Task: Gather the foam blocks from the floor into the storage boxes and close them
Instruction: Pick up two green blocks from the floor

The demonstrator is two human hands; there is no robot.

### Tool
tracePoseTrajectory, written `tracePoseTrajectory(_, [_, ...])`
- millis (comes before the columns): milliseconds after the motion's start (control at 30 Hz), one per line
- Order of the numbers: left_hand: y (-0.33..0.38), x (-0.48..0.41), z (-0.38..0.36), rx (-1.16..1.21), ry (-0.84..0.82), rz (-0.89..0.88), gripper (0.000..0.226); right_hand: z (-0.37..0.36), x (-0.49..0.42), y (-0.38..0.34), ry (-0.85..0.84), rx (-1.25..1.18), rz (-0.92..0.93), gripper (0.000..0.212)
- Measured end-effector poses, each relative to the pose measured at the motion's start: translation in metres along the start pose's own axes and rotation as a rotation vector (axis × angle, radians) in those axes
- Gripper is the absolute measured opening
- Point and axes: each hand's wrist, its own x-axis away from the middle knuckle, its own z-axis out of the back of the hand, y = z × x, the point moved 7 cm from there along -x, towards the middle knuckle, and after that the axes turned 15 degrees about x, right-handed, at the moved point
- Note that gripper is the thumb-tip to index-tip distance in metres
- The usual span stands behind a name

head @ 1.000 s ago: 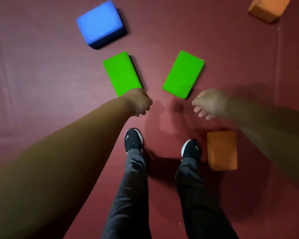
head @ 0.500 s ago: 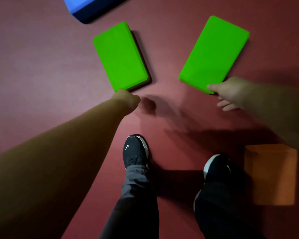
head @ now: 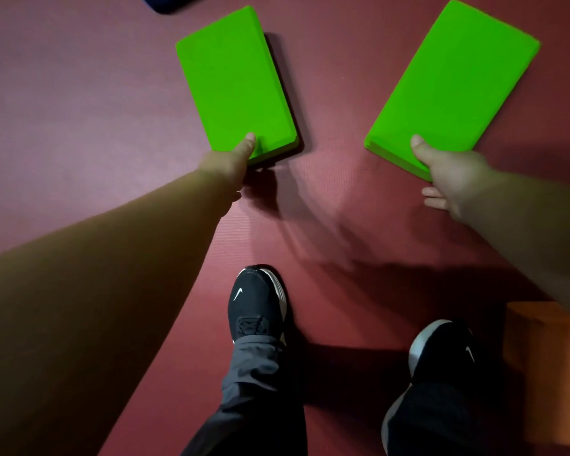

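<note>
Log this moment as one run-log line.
left hand: thumb atop left green block, near end | right hand: thumb atop right green block, near corner | orange block: by right shoe | storage boxes: unseen

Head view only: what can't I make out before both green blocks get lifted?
- Storage boxes: outside the frame.
- Dark block: cut off by the top edge.
- Orange block: cut by the right edge, partly behind the right forearm.
- Left hand fingers: hidden under the hand; only its thumb shows on the left green block.
- Right hand on the right green block: fingers blurred, grip unclear.
</note>
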Motion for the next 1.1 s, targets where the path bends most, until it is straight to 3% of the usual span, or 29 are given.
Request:
tracePoseTrajectory(233, [-0.003,-0.015,-0.002,0.166,0.114,-0.003,0.068,0.009,-0.004,-0.001,0.103,-0.022,0.034,0.080])
tracePoseTrajectory(433, [0.001,-0.011,-0.006,0.278,0.022,0.025,0.045,0.018,-0.008,-0.003,0.192,-0.095,0.015,0.137])
tracePoseTrajectory(500, [0.006,0.002,-0.003,0.271,0.017,0.022,0.050,0.026,0.004,-0.008,0.262,-0.085,0.005,0.146])
tracePoseTrajectory(600, [0.014,0.031,0.014,0.189,0.093,-0.022,0.081,0.049,0.051,-0.026,0.374,0.094,0.004,0.121])
tracePoseTrajectory(667, [0.020,0.056,0.030,0.152,0.205,-0.098,0.090,0.071,0.076,-0.035,0.422,0.232,0.014,0.115])
tracePoseTrajectory(867, [0.040,0.156,0.059,0.292,0.230,-0.197,0.078,0.138,0.171,-0.078,0.489,0.596,0.156,0.104])
tracePoseTrajectory(1000, [0.078,0.251,0.074,0.130,0.188,-0.251,0.074,0.192,0.265,-0.111,0.448,0.883,0.275,0.092])
tracePoseTrajectory(1100, [0.133,0.347,0.080,-0.155,0.116,-0.412,0.073,0.234,0.353,-0.132,0.400,1.216,0.416,0.086])
